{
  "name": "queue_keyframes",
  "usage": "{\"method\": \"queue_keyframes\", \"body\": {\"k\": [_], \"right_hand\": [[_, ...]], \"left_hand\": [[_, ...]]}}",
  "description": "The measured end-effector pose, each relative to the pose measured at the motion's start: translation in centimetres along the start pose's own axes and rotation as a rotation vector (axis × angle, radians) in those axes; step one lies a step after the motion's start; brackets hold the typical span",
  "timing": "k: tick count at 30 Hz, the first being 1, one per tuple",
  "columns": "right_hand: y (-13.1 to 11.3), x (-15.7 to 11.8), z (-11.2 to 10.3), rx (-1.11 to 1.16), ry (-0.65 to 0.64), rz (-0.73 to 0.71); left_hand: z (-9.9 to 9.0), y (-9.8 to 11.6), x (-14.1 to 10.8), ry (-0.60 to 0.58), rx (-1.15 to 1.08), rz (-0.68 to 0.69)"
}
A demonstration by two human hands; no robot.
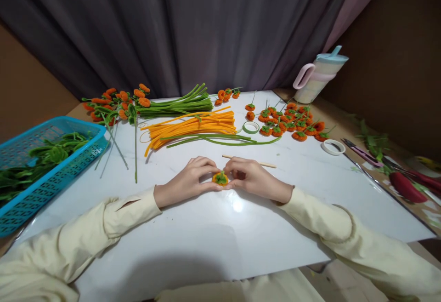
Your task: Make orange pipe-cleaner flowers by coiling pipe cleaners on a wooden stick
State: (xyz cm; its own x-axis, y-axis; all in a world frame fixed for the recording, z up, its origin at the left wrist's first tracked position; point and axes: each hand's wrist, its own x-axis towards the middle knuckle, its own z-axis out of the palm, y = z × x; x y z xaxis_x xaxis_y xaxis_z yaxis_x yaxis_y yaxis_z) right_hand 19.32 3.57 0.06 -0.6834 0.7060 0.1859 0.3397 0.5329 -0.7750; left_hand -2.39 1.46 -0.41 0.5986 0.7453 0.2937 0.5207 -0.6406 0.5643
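A small round orange piece with a green top [220, 179] is held between both hands above the white table. My left hand [193, 178] pinches its left side with thumb and fingers. On its right side, my right hand [250, 176] has its thumb and curled fingers against it. Just behind the right hand lies a thin wooden stick [268, 165]. Farther back are orange fuzzy stems [193, 127], with loose green stems [241, 139] along their front edge.
A blue basket [51, 178] of green pieces stands left. Green stems [179, 105] and orange flowers [124, 104] lie at the back. Many orange pieces [299, 125], white tape [333, 147], pliers [363, 152] and a cup [319, 79] are on the right.
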Motion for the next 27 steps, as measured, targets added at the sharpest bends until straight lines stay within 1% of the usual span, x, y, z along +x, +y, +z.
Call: {"method": "queue_keyframes", "body": {"k": [4,9,11,14,16,17,21,22,24,27], "right_hand": [[-0.3,-0.2,0.2,-0.041,0.038,-0.007],[-0.6,-0.4,0.2,0.075,0.083,0.061],[-0.9,-0.5,0.2,0.092,0.082,0.052],[-1.6,-0.7,0.1,0.070,0.083,0.002],[-1.9,-0.7,0.0,0.067,0.077,-0.031],[-2.0,-0.8,-0.2,0.069,0.075,-0.045],[-1.8,-0.8,-0.5,0.067,0.091,-0.106],[-1.7,-0.8,-0.5,0.059,0.096,-0.123],[-1.5,-0.8,-0.4,0.034,0.108,-0.166],[-1.4,-0.8,-0.1,-0.024,0.137,-0.221]], "left_hand": [[0.0,0.3,-0.1,-0.005,0.007,0.003],[-0.1,0.8,-0.5,0.056,0.126,0.038],[-0.1,0.8,-0.6,0.086,0.127,0.035],[-0.1,0.9,-0.6,0.114,0.071,0.018],[-0.1,0.9,-0.5,0.096,-0.039,-0.030],[-0.1,0.9,-0.5,0.075,-0.130,-0.068],[-0.1,0.9,-0.2,-0.040,-0.640,-0.225],[-0.1,1.0,-0.2,-0.056,-0.738,-0.262],[0.0,1.1,-0.1,-0.068,-0.841,-0.318],[0.0,1.3,0.0,-0.054,-0.842,-0.335]]}}
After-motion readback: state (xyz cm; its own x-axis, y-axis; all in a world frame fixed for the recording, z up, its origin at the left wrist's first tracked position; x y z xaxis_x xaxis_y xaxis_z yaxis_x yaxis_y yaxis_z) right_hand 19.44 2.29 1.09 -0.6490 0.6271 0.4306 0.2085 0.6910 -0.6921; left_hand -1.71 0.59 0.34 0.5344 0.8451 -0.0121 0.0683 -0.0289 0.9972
